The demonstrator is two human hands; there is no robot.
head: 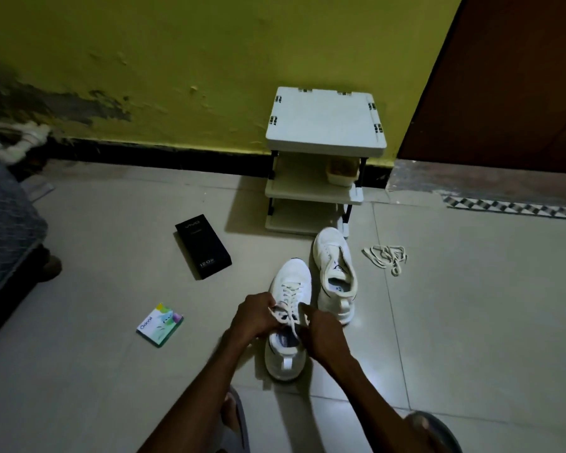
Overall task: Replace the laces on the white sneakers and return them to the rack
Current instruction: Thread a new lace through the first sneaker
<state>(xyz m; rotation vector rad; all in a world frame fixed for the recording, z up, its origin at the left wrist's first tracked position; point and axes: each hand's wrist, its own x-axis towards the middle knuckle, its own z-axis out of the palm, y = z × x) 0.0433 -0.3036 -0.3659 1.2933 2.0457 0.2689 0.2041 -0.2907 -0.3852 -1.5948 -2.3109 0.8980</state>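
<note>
A white sneaker [290,282] stands on the tiled floor in front of me, toe pointing away, with a lace [288,297] threaded through its eyelets. My left hand [254,318] pinches one lace end at the left of the tongue. My right hand [321,335] pinches the other lace end at the right. A second white sneaker [335,273] stands just to the right with no lace in it. A loose bundle of laces [386,258] lies on the floor further right. The white shoe rack [324,125] stands against the yellow wall beyond the shoes.
A black phone box [203,246] and a small green-and-white box [160,323] lie on the floor to the left. A tan container [342,173] sits on the rack's middle shelf. A dark bed edge [7,230] fills the left side; a brown door [510,76] is at the right. My sandalled feet [234,420] are at the bottom.
</note>
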